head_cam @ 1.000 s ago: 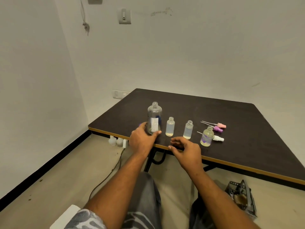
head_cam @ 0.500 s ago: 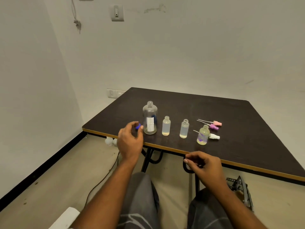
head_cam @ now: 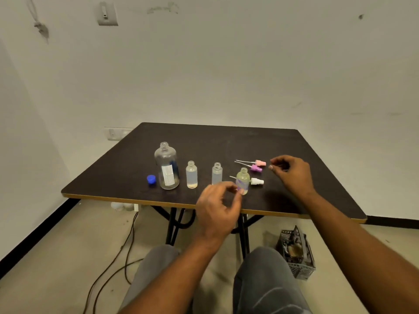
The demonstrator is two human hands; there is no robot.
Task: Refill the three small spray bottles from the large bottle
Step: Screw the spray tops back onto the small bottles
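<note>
Large bottle (head_cam: 166,166) stands uncapped at the surface's (head_cam: 306,200) left. My left hand (head_cam: 217,209) nears the rightmost small bottle (head_cam: 243,177), my right hand (head_cam: 291,172) the spray heads (head_cam: 258,165); both loosely curled, empty. Next, probably refitting heads, threads aligned

Blue cap (head_cam: 151,179) set down; left hand (head_cam: 217,207) nears rightmost bottle (head_cam: 243,177).
</note>
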